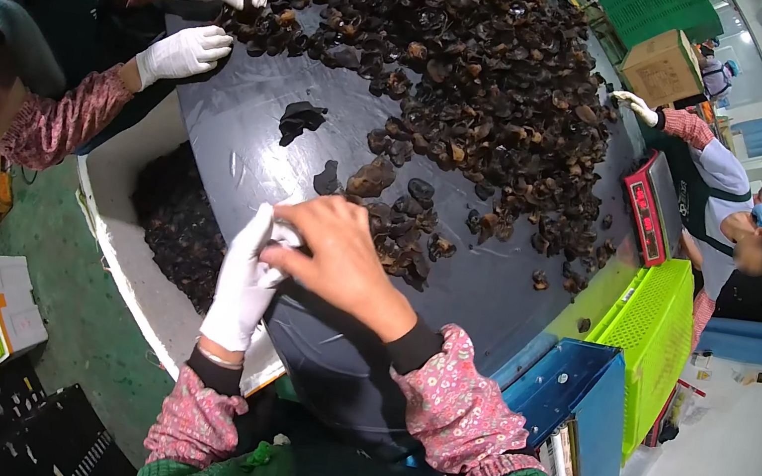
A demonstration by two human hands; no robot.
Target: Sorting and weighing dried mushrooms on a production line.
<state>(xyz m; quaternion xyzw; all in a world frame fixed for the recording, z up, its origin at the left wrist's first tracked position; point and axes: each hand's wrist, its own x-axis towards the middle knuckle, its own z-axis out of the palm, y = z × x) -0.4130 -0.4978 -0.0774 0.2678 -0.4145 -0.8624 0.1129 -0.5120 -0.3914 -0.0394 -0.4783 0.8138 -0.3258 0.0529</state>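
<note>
My left hand (240, 290) wears a white glove and is raised over the near edge of a dark grey covered table (235, 115). My right hand (343, 262), bare, closes its fingers on white fabric at the left hand's fingers. Whether the left fingers grip anything is hidden. Just beyond my hands lies a small heap of dark wood ear mushrooms (406, 231), with a large brownish piece (371, 177) beside it. A single black piece (300, 122) lies farther left. Behind spreads a big pile of wood ear mushrooms (483, 81).
A white box (115, 220) holding dark pieces stands below the table's left edge. Gloved co-workers' hands (184, 57) touch mushrooms at left; another person's hand (636, 107) is at right. Red scales (646, 211), a lime-green crate (644, 358) and a blue bin (558, 377) line the right.
</note>
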